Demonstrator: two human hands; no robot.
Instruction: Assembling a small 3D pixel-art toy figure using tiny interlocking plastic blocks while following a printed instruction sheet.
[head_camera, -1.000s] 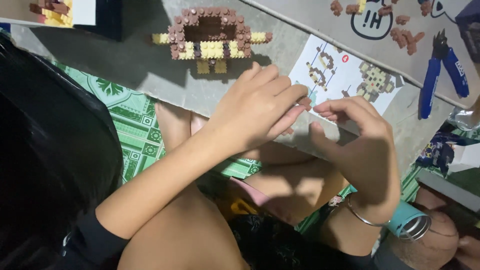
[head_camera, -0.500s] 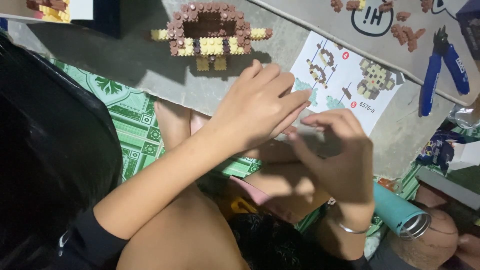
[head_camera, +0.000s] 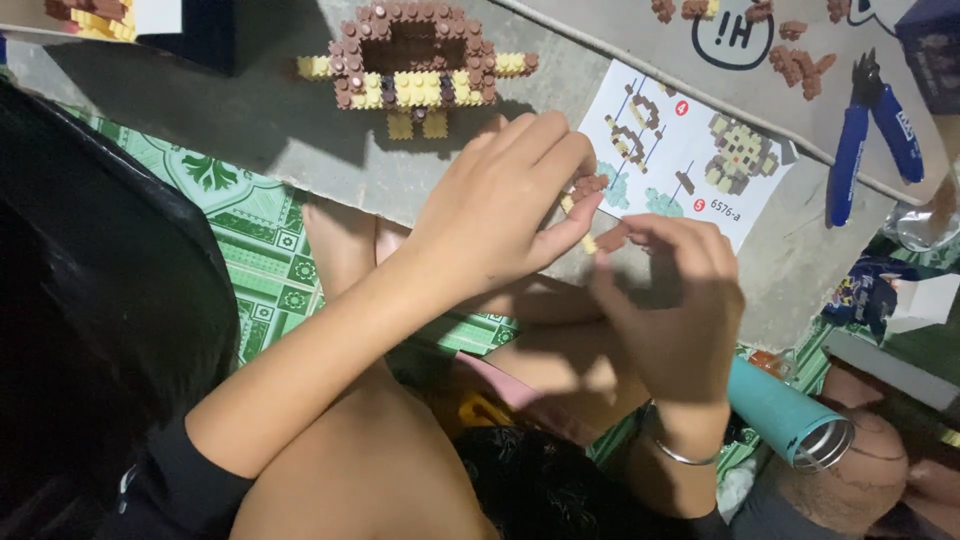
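Observation:
My left hand (head_camera: 500, 205) and my right hand (head_camera: 675, 300) meet over the grey board (head_camera: 250, 120), fingertips together. Between them is a small cluster of tiny brown and yellow bricks (head_camera: 590, 190); the left fingers pinch it while the right thumb and forefinger press on a brown piece at its lower edge. A larger brown and yellow brick model (head_camera: 415, 65) lies flat on the board beyond my left hand. A printed instruction sheet (head_camera: 690, 150) lies just past the fingertips.
Blue-handled pliers (head_camera: 868, 135) lie at the right on a pale sheet with loose brown bricks (head_camera: 795, 65). A teal cylinder with a metal end (head_camera: 790, 410) rests by my right wrist. A green patterned mat (head_camera: 255, 240) covers the floor under my legs.
My right hand has moved left and up to join the left hand at the small brick cluster. The view has shifted slightly.

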